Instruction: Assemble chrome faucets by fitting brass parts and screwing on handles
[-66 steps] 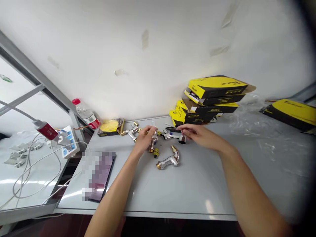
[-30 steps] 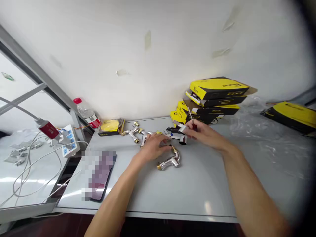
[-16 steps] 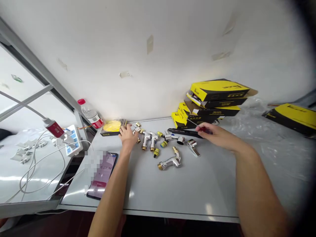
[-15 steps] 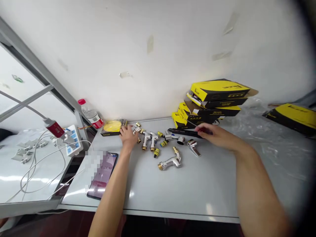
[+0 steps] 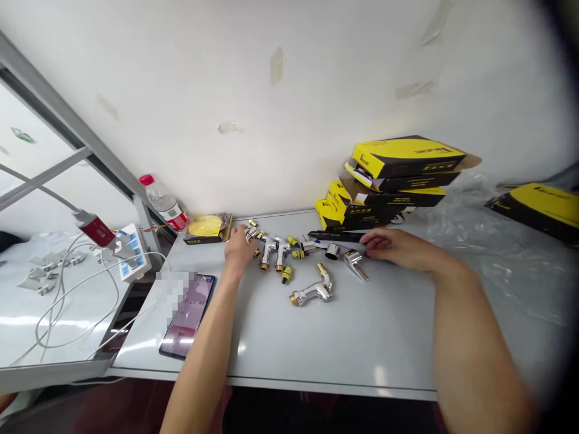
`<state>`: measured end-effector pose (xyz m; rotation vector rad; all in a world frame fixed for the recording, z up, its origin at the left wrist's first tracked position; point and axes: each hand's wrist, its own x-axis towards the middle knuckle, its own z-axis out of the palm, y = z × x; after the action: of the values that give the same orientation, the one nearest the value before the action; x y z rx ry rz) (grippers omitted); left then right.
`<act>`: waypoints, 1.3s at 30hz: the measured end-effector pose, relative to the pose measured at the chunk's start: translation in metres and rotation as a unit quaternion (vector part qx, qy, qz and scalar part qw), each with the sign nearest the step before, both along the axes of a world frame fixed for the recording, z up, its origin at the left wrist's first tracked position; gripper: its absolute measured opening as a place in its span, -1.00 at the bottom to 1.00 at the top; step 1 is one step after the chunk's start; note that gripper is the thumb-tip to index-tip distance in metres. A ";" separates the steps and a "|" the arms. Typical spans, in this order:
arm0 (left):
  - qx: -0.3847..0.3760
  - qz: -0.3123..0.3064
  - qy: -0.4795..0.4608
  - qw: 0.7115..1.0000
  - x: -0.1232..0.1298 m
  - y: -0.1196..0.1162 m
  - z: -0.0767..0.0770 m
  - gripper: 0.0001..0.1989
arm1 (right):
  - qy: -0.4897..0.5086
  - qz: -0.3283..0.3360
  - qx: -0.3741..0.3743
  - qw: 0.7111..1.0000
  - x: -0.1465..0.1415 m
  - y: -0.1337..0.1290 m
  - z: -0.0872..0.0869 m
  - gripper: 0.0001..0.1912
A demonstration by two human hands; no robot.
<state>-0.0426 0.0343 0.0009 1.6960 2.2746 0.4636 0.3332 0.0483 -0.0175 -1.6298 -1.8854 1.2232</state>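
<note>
My left hand [image 5: 239, 246] is closed around a chrome faucet body [image 5: 252, 231] at the left end of a group of parts; its fingers partly hide it. Beside it two chrome faucet bodies [image 5: 274, 252] stand side by side with brass threaded ends. Yellow-and-black valve cartridges [image 5: 286, 275] lie to their right. My right hand [image 5: 384, 246] hovers low with loosely curled, parted fingers, near a long black case [image 5: 337, 235] and a chrome faucet handle [image 5: 356, 264]. Left of that handle sits a short chrome cap [image 5: 332, 251]. Closer to me lies another chrome faucet [image 5: 313, 292].
Yellow-and-black boxes [image 5: 407, 158] are stacked against the wall, with clear plastic wrap [image 5: 474, 223] to their right. An opened box [image 5: 205, 229] and a plastic bottle [image 5: 165, 205] stand at left. A phone [image 5: 187, 316] lies near my left forearm, beside a power strip [image 5: 136, 253].
The thin-shafted screwdriver that stuck out of my right hand no longer shows there, and that hand's fingers have loosened. My left fingers have closed in on the chrome faucet body.
</note>
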 end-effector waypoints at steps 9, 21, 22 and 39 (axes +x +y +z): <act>0.221 -0.067 -0.114 0.966 0.014 0.003 0.004 -0.60 | 0.047 -0.047 0.101 0.993 -0.035 -0.011 0.029 -0.50; 0.198 -0.314 -0.324 0.870 0.081 -0.033 0.014 -0.43 | 0.261 0.091 0.047 0.960 -0.119 -0.034 0.029 -0.53; 0.204 -0.291 -0.331 0.874 0.078 -0.032 0.015 -0.41 | 0.274 0.078 0.031 0.958 -0.116 -0.033 0.029 -0.53; 0.177 -0.187 -0.238 0.937 0.074 -0.030 0.019 -0.69 | 0.395 0.010 -0.065 0.916 -0.117 -0.035 0.034 -0.52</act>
<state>0.0312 0.0042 0.0198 1.8629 1.5488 1.1029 0.2160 0.0134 0.0162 -0.9236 -1.3170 1.7049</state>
